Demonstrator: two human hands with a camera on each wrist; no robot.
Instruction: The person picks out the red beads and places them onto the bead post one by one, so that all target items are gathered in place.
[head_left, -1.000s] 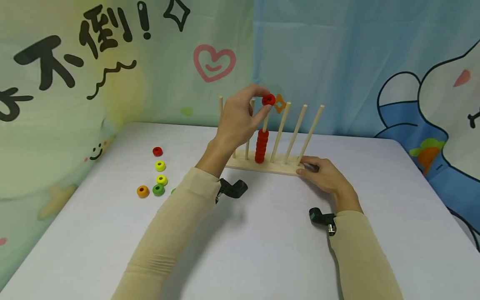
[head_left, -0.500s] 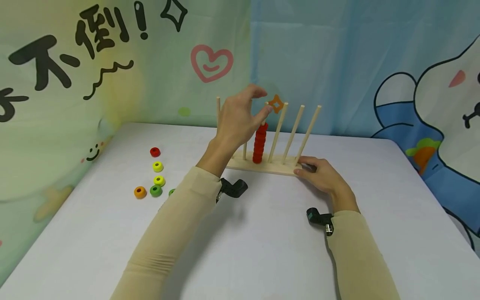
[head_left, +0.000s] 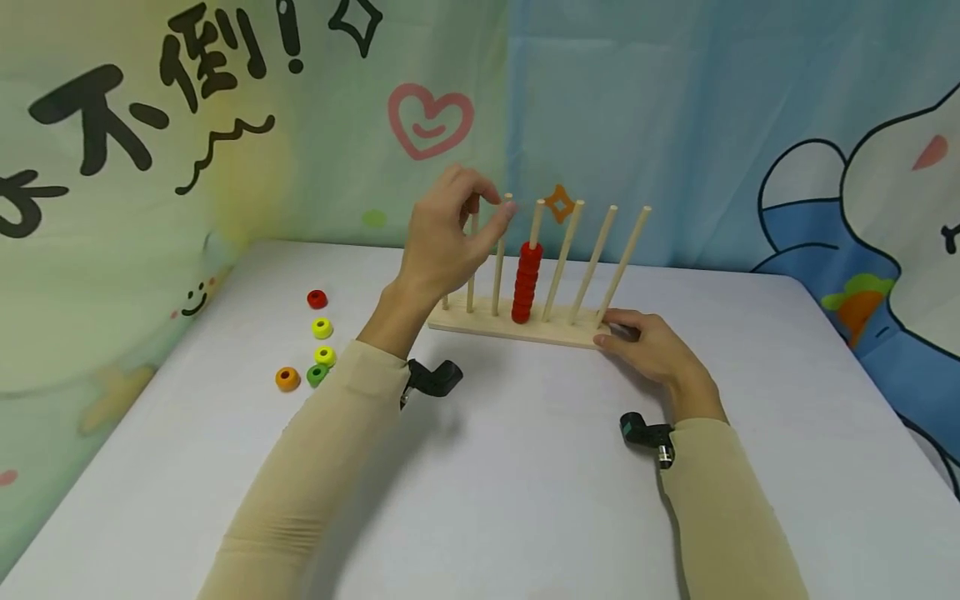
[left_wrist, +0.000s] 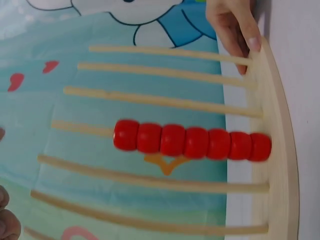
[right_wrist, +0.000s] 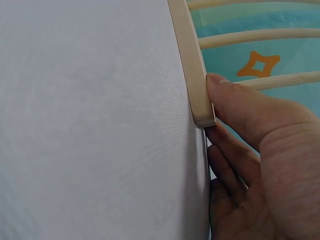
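Note:
A pale wooden peg rack (head_left: 517,328) stands on the table, with several upright pegs in a row. Around one middle peg sits a stack of red beads (head_left: 527,283), which fills its lower part in the left wrist view too. Just left of that stack, my left hand (head_left: 446,233) is raised in front of the left pegs, fingers loosely bent and nothing between thumb and fingertips. My right hand (head_left: 652,350) grips the right end of the base. In the right wrist view, its thumb (right_wrist: 235,97) lies on top of the wood, with the fingers at the end and below.
Loose beads lie on the table at the left: a red bead (head_left: 317,298), two yellow beads (head_left: 322,327), a green bead (head_left: 317,375) and an orange bead (head_left: 287,379). My left sleeve (head_left: 300,467) passes close by them. A printed cloth backdrop (head_left: 637,108) hangs behind the table.
My left hand has let go of a red bead, which dropped onto the middle peg's stack. It then moved left, away from that peg. The right hand keeps its place on the base.

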